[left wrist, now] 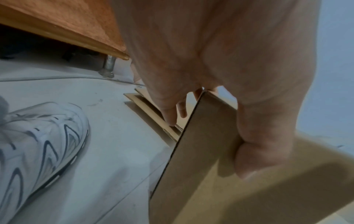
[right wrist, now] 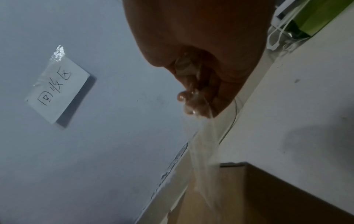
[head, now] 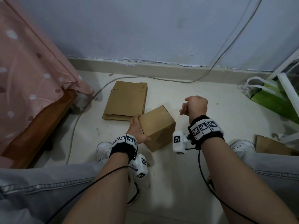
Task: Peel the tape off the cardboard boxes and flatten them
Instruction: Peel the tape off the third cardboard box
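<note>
Gripped in the left hand (head: 137, 128), a small brown cardboard box (head: 157, 126) hangs above the floor while the right hand (head: 195, 105) pinches a clear tape strip (right wrist: 203, 148). Peeling appears under way; next, pull the strip free, then flatten the box.

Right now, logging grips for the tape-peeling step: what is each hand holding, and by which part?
The left hand grips the cardboard box by its left side. The right hand pinches the clear tape strip by its upper end.
</note>
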